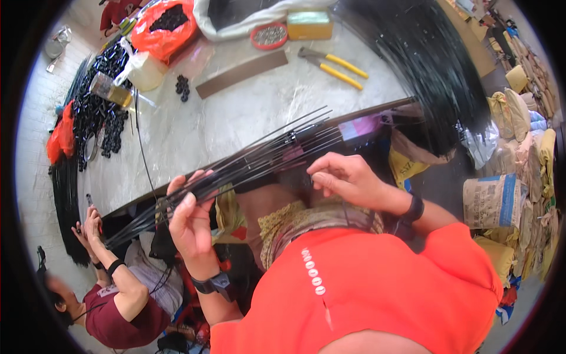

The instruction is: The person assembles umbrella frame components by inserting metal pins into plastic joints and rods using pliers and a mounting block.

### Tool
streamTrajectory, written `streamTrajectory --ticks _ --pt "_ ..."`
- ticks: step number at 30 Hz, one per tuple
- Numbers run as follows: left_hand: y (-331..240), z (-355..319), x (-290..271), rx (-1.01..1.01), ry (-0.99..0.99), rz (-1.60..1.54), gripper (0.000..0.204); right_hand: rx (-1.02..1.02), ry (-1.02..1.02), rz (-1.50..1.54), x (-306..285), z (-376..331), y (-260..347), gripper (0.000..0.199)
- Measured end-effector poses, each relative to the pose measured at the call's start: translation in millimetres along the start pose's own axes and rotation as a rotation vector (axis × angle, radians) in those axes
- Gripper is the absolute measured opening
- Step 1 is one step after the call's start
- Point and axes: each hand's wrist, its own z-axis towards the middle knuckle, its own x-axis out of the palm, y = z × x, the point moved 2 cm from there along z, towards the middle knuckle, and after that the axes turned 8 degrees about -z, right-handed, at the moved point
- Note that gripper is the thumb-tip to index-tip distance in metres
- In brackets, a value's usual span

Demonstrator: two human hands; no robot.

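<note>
My left hand (pixel 193 219) is closed around a loose bundle of thin black rods (pixel 250 159). The rods slant across the table's front edge, their far ends fanned out toward the upper right. Just right of the bundle, my right hand (pixel 352 182) is apart from the rods with its fingers curled in a pinch. Something small and dark may sit at its fingertips, too small to name. Beyond the rods, yellow-handled pliers (pixel 335 66) and a flat brown strip (pixel 242 74) lie on the grey table (pixel 236 118).
A red dish of small metal parts (pixel 269 36) stands beside a yellow box (pixel 309 25). Many long black rods (pixel 418 59) cover the table's right side; black pieces (pixel 97 88) heap at left. A co-worker's hands (pixel 90 229) are at the lower left. A sack (pixel 491 200) stands right.
</note>
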Motion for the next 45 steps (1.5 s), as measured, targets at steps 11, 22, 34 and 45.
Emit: streamTrajectory --ticks 11,22,34,45 --pt "11.9 -7.8 12.3 0.113 0.184 -0.017 0.032 0.206 -0.242 0.391 -21.4 34.4 28.7 0.030" --pt "-23.2 -1.9 58.2 0.177 0.550 0.232 0.034 0.243 -0.166 0.664 -34.7 55.7 28.8 0.026" --pt "38.8 -19.2 13.2 -0.404 0.238 0.388 0.029 -0.350 -0.712 0.447 -158.2 94.4 95.1 0.018" --pt "-69.3 -22.0 -67.6 0.838 -0.455 1.601 0.017 -0.760 -0.833 -0.461 -314.4 28.5 139.0 0.038"
